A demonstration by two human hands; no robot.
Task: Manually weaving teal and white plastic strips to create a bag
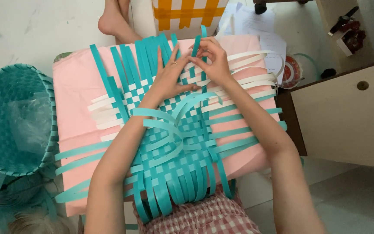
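My right hand (211, 60) pinches a teal strip (195, 45); my left hand (169, 78) lies flat and open.
Both work the woven mat (174, 143) near the pink board's (72, 99) far edge.

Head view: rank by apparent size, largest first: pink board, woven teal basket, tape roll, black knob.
1. pink board
2. woven teal basket, partly cut off at the left edge, so its full extent is unsure
3. tape roll
4. black knob

Left hand and right hand rest on the strips.
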